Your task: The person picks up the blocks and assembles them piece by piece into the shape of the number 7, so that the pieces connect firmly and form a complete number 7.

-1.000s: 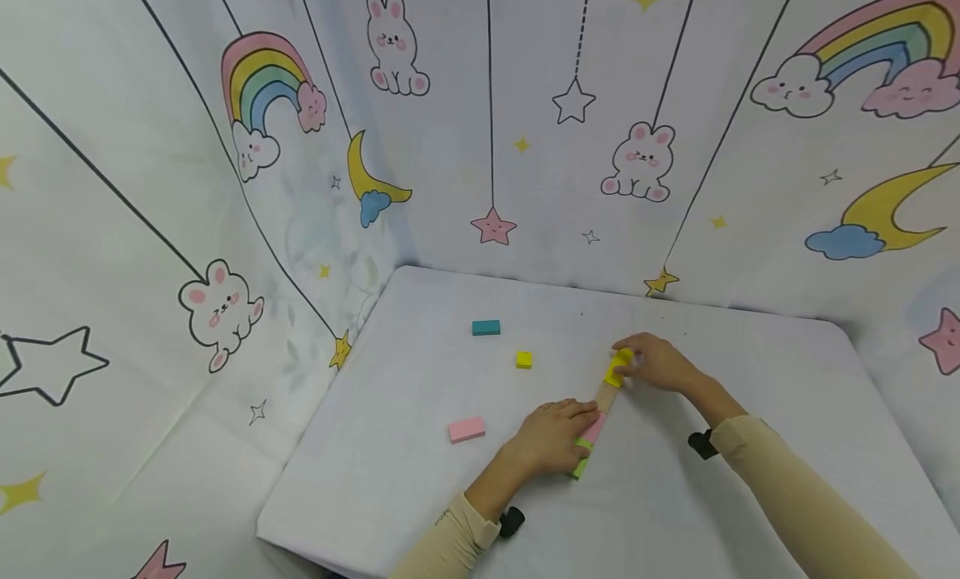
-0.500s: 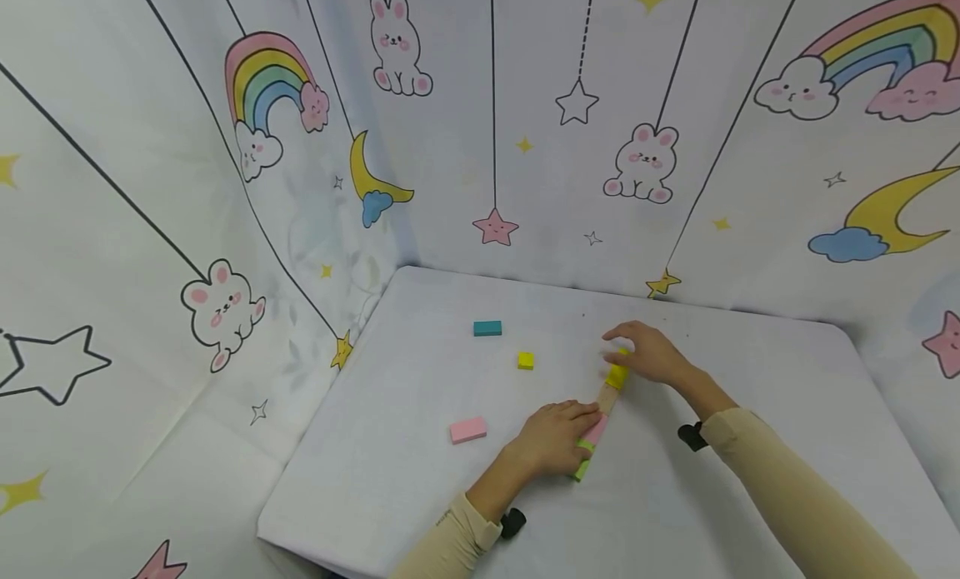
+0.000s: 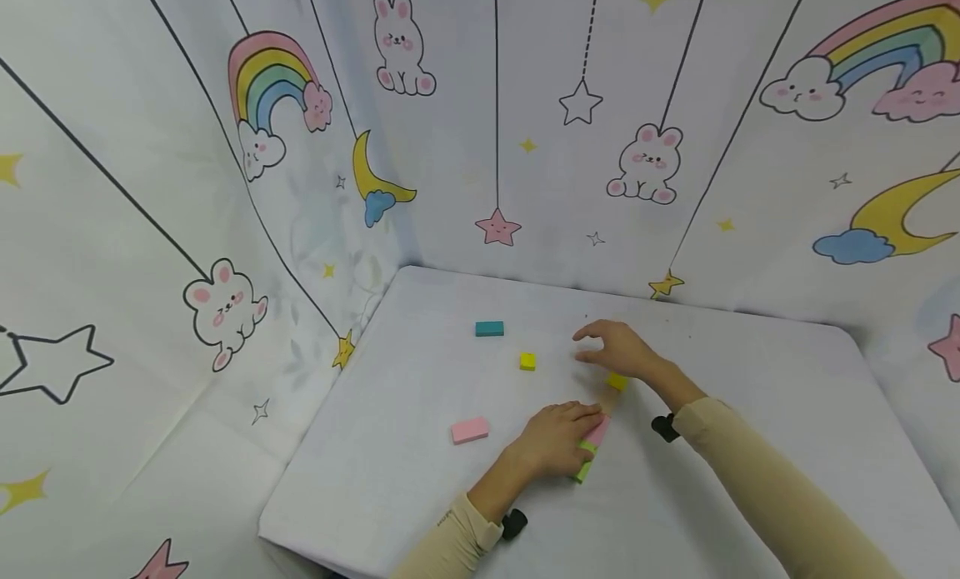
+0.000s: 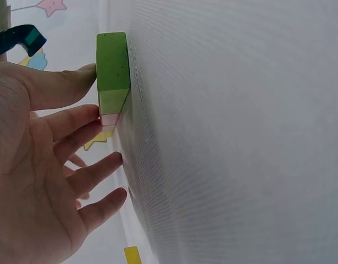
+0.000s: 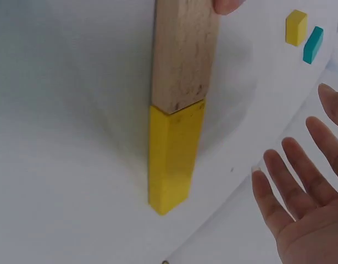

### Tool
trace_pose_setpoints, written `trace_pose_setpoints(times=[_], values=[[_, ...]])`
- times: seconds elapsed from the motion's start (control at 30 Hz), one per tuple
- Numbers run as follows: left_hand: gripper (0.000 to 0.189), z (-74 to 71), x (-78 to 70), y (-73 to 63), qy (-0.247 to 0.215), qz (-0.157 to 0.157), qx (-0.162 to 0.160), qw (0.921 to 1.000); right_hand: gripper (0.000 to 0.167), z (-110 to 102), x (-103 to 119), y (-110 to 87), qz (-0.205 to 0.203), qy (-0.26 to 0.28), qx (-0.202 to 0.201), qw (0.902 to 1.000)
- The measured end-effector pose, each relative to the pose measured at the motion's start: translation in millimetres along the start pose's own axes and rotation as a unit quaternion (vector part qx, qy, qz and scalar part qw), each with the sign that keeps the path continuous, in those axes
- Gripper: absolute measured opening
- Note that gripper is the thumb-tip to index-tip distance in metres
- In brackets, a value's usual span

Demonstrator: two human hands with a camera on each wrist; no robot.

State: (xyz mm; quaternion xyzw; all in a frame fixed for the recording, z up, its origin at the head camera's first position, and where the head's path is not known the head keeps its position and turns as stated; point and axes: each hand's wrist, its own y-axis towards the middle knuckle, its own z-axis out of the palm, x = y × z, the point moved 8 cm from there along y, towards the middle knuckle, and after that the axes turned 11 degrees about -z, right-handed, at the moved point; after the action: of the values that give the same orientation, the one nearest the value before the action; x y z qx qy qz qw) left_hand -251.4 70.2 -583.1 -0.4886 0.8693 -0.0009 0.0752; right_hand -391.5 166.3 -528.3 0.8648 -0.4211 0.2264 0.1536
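Note:
A row of blocks lies end to end on the white table: a green block (image 3: 585, 466) nearest, then a pink block (image 3: 598, 431), a bare wood block (image 5: 182, 55) and a yellow block (image 5: 174, 159) at the far end. My left hand (image 3: 553, 440) rests on the near part, thumb on the green block and fingertips along the row, fingers nearly straight. Above and left of the yellow block hovers my right hand (image 3: 618, 348), fingers spread and holding nothing. Nearest to its fingertips lies a small yellow block (image 3: 528, 361), apart from the row.
A teal block (image 3: 490, 329) lies farther back on the table (image 3: 720, 479). To the left of my left hand is a loose pink block (image 3: 470, 431). A printed cloth wall (image 3: 450, 146) rises behind the table's far edge.
My right hand has let go of the yellow block at the row's far end and moved left above the table. The left hand has stayed on the row.

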Motion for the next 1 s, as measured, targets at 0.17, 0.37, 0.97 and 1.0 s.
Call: trace_pose_setpoints(times=[0.17, 0.37, 0.97, 1.0], values=[[0.061, 0.5, -0.5, 0.8, 0.005, 0.004, -0.009, 0.9999, 0.039, 15, 16, 18.9, -0.012, 0.006, 0.036, 0.9993], [0.062, 1.9, -1.0, 0.7, 0.015, 0.008, -0.017, 0.9997, 0.038, 29, 38, 37.5, -0.027, 0.018, 0.081, 0.9962], [0.054, -3.5, 0.4, -0.7, 0.022, 0.006, -0.026, 0.9994, 0.042, 67, 47, 74.1, -0.004, -0.017, 0.156, 0.9876], [0.053, -3.0, 0.7, -0.7, 0.020, 0.006, -0.025, 0.9995, 0.041, 69, 47, 74.7, -0.008, -0.026, 0.159, 0.9869]])
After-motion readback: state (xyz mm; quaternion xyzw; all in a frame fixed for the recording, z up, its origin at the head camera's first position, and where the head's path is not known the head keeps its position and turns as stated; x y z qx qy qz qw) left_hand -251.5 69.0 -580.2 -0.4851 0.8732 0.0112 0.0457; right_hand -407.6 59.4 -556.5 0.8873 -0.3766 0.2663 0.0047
